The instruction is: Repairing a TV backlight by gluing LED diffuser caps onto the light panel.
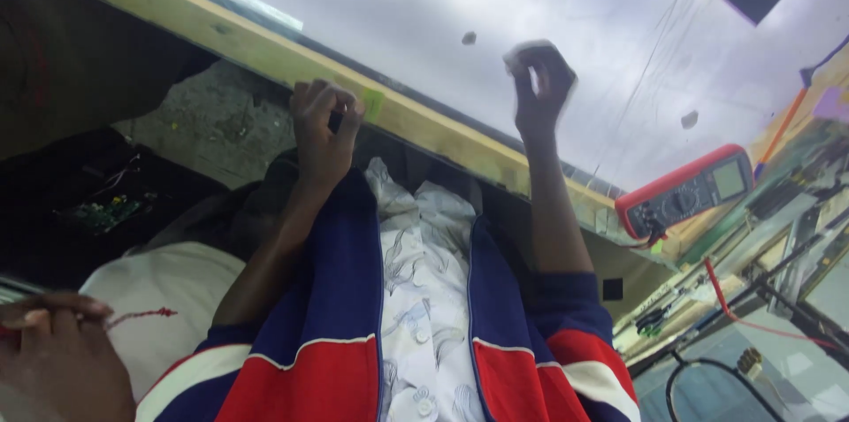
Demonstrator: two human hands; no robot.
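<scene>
My left hand is curled shut against the wooden edge of a white table, next to a small green sticker. Whether anything sits between its fingers is hidden. My right hand is raised over the white tabletop and blurred by motion. Its thumb and fingers are pinched into a ring, and something pale shows at the fingertips, too smeared to identify. My blue, red and white jacket and white patterned shirt fill the lower middle.
A red and grey multimeter lies at the table's right edge, with a red wire and a black cable below it. A green circuit board sits at the left. Another person's hand holds a red cord at bottom left.
</scene>
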